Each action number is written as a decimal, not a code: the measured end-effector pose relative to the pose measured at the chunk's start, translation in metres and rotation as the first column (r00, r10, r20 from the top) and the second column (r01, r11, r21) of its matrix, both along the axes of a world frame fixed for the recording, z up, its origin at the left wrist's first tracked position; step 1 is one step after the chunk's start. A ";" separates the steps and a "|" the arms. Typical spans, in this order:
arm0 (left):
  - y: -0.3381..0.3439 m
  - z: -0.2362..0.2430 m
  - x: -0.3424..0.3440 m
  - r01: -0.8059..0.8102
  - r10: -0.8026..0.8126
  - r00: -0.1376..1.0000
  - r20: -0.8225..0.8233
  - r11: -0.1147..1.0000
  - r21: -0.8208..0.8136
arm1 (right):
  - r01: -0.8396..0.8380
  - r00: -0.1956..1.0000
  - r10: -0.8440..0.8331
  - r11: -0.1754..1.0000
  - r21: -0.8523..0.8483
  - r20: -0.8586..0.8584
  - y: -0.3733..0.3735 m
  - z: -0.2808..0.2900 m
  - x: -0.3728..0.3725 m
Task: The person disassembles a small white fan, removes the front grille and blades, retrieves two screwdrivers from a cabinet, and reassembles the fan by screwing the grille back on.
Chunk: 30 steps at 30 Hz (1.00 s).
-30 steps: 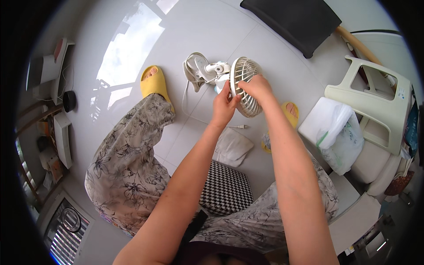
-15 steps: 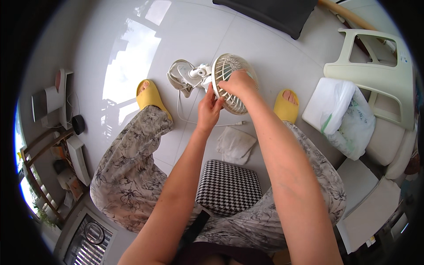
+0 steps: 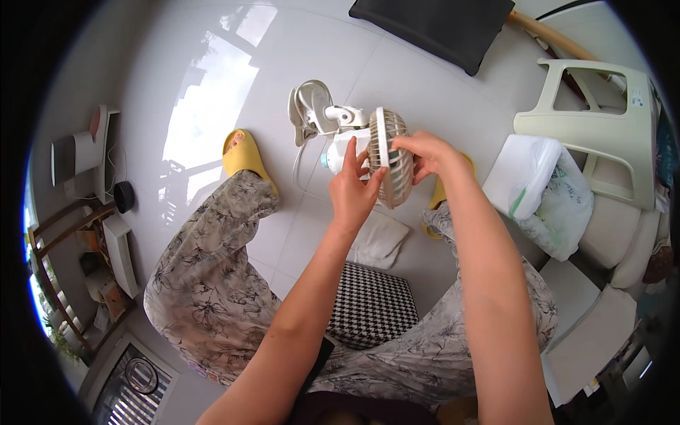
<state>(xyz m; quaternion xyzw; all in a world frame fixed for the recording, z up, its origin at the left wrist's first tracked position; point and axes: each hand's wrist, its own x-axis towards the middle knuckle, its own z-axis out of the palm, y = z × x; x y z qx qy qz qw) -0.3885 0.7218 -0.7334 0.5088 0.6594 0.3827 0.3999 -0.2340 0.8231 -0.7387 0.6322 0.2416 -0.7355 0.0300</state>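
Note:
Between my hands is a small white clip-on fan (image 3: 401, 181), tilted so its round wire cage stands on edge, with the cage's front toward the right. My left hand (image 3: 352, 197) grips it from behind, fingers along the motor housing and thumb at the cage's rim. On the other side, my right hand (image 3: 433, 154) holds the cage with thumb and fingers. The clip base (image 3: 310, 113) points to the far left, and a pale teal knob (image 3: 326, 161) shows on the housing. The fan's white cord (image 3: 296, 166) hangs toward the floor.
A folded pale cloth (image 3: 380, 241) lies on the tiled floor before a houndstooth-covered stool (image 3: 373, 304). To the right are a plastic bag (image 3: 559, 202) and a pale plastic stool (image 3: 595, 131). A black flat object (image 3: 439, 28) sits far ahead. My feet wear yellow slippers (image 3: 248, 159).
The fan has moved right and turned, so its cage shows more edge-on and the knob has come into view. My right hand has shifted from the cage's front to its right side.

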 end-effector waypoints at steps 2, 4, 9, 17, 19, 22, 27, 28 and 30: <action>-0.008 0.016 0.007 -0.021 0.021 0.999 0.027 1.000 0.010 | 0.078 0.984 -0.084 0.996 -0.046 -0.155 -0.014 0.000 0.029; -0.020 0.023 0.016 -0.072 0.066 0.992 0.110 0.996 0.048 | 0.166 0.942 -0.178 0.984 -0.066 -0.285 -0.030 0.000 0.046; -0.037 0.043 0.023 -0.053 0.052 0.999 0.008 0.975 0.217 | 0.385 0.738 -0.375 0.917 -0.105 -0.562 -0.069 0.011 0.057; -0.024 0.058 0.020 -0.008 0.029 0.998 -0.047 0.919 0.394 | 0.556 0.657 -0.400 0.830 0.051 -0.639 -0.081 0.007 0.045; -0.021 0.060 0.021 0.006 0.026 0.997 -0.074 0.916 0.402 | 0.580 0.664 -0.427 0.812 0.063 -0.614 -0.079 0.009 0.039; -0.019 0.067 0.023 0.036 0.021 0.989 -0.149 0.928 0.370 | 0.605 0.650 -0.386 0.783 0.140 -0.654 -0.080 0.018 0.030; -0.006 0.044 0.025 -0.069 0.146 0.972 -0.184 0.926 0.372 | 0.612 0.747 -0.477 0.766 0.198 -0.464 -0.071 0.031 0.008; -0.004 0.036 0.025 -0.089 0.167 0.967 -0.193 0.930 0.356 | 0.612 0.763 -0.506 0.765 0.200 -0.402 -0.067 0.037 -0.002; 0.001 0.020 0.025 -0.125 0.201 0.957 -0.209 0.937 0.327 | 0.602 0.797 -0.568 0.770 0.209 -0.205 -0.063 0.036 -0.016</action>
